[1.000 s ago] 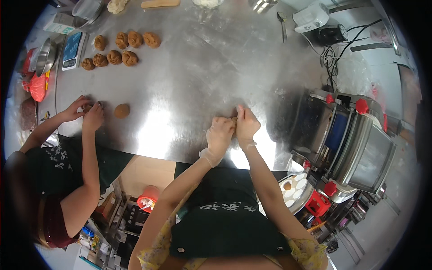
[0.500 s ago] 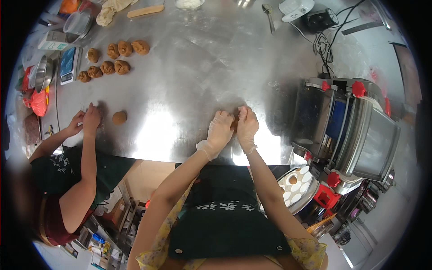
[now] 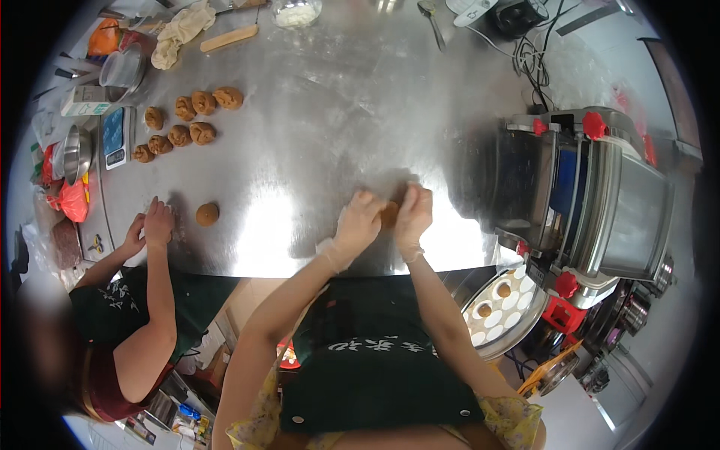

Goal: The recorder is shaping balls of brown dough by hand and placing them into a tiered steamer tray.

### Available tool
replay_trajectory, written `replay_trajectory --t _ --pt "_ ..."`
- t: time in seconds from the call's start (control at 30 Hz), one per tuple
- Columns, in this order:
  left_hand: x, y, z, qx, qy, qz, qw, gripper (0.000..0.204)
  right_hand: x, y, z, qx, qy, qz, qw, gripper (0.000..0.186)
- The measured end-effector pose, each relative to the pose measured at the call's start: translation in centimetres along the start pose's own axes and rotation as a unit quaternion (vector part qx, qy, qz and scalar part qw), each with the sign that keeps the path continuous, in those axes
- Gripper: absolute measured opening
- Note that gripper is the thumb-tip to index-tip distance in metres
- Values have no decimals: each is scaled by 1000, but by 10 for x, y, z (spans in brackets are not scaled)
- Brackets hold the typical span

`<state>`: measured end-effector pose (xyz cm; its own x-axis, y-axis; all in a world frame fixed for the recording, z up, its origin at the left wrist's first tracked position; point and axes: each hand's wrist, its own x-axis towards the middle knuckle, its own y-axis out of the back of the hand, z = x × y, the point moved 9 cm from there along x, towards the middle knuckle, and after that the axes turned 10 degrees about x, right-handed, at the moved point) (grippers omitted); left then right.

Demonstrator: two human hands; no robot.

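Note:
My left hand (image 3: 358,227) and my right hand (image 3: 412,222), both in clear thin gloves, are curled around a brown dough piece (image 3: 388,214) over the steel table (image 3: 322,127) near its front edge; their fingers are blurred. Farther left, a smooth brown ball (image 3: 207,214) rests beside a co-worker's hands (image 3: 157,221). Two rows of rough brown dough lumps (image 3: 202,133) lie at the upper left, next to a digital scale (image 3: 115,136).
A steel machine with red knobs (image 3: 622,210) stands right, above a tray with white rounds (image 3: 514,304) holding brown balls. Cables (image 3: 532,67), a spoon (image 3: 433,25), a wooden stick (image 3: 229,39), cloth (image 3: 184,34), bowl of white powder (image 3: 296,11) and steel bowls (image 3: 77,154) line the edges.
The view has shifted, so the tabletop items sit lower in the picture. My hands have kept moving around the dough, which now shows more between them. The co-worker's hands have moved slightly.

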<state>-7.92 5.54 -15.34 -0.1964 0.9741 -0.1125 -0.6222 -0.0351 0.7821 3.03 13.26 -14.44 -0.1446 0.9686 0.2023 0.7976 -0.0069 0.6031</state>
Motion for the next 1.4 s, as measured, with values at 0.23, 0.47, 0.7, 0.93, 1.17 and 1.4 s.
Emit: replay_trajectory --t 0.23,0.47,0.7,0.93,1.17,1.4 --pt "14 -24 12 64 -110 -165 978 26 -1 0 4 -60 -86 -28 994 15" --pt "-40 -5 6 78 -186 43 979 37 -34 -17 -24 -154 99 7 983 23" --pt "17 6 -4 -17 -109 -94 989 37 -33 13 21 4 -188 64 980 16" --pt "20 -9 15 59 -289 -187 937 20 -72 -9 48 216 -414 44 883 20" --pt "-26 -2 9 214 -309 -14 927 46 -42 -11 -16 -108 0 92 990 8" --pt "-30 -4 6 249 -208 -12 946 58 -33 -14 -4 -96 -15 11 995 13"
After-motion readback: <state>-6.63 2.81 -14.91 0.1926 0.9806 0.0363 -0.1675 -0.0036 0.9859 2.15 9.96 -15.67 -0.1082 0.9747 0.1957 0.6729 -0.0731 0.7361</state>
